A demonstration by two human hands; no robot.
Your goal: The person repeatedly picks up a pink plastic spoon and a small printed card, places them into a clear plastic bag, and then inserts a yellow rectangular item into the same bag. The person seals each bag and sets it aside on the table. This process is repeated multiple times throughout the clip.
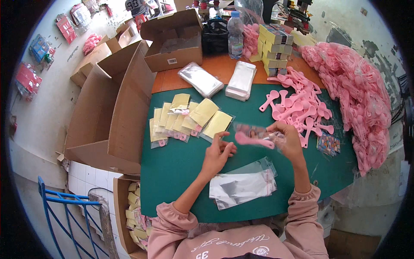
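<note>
Right hand: While the left hand [219, 153] is hanging bare with half-curled fingers, the right hand [288, 139] is pinching a blurred clear plastic packet [254, 130] by its right end, apparently leaving the rest uncovered.
Packet: It is hovering between the two hands, near the left fingertips; a glossy pink plastic spoon [253, 140] is showing lengthwise, seemingly inside.
Left hand: It is gripping nothing that I am seeing, and is facing the packet, perhaps for steadying it.
Sleeves: Flat, transparent plastic sleeves [241, 187] are lying between the forearms, probably for easy picking.
Spoon heap: Loose pink plastic spoons [297, 108] are sprawling just beyond the right hand, seemingly within its reach.
Cards: Small, colourful printed cards [328, 144] are resting right of that hand, likely for the same reason.
Yellow-backed packets: Flat clear packets with pale yellow backing [205, 113] are overlapping beyond the left hand, perhaps saving room on the green mat [172, 185].
</note>
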